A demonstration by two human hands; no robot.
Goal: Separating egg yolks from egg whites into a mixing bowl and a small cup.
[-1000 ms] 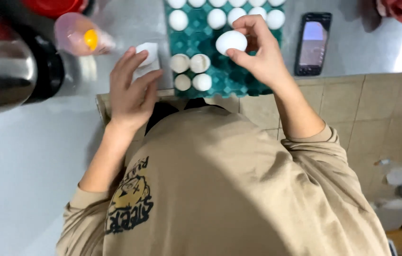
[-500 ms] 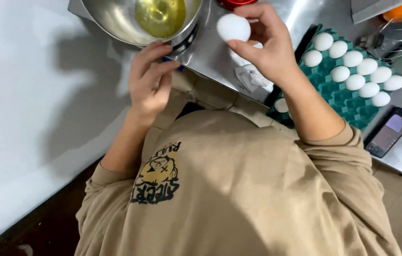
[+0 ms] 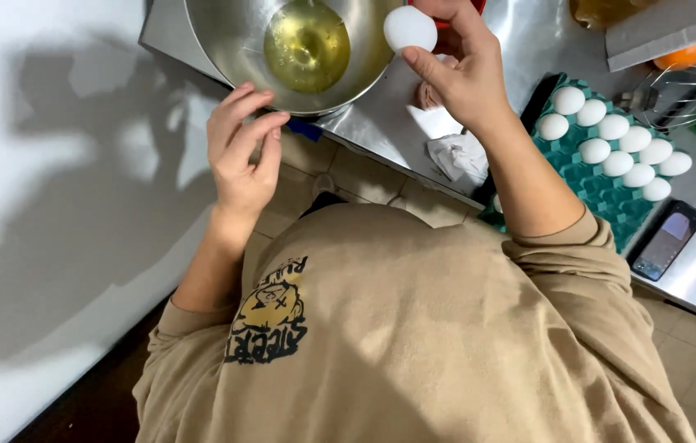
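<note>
One egg [image 3: 410, 29] over steel bowl [image 3: 225, 49]

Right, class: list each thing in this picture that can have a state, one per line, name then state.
Egg: whole, uncracked, held in right hand.
Left hand: empty, fingertips at the bowl's rim.
Bowl: upright, holds clear liquid egg.
Egg tray: partly filled, nine eggs in view.
Phone: screen lit, lying flat.
Tissue: crumpled.

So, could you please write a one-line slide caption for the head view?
Right hand holds a white egg beside a steel bowl; left hand touches its rim.
</note>
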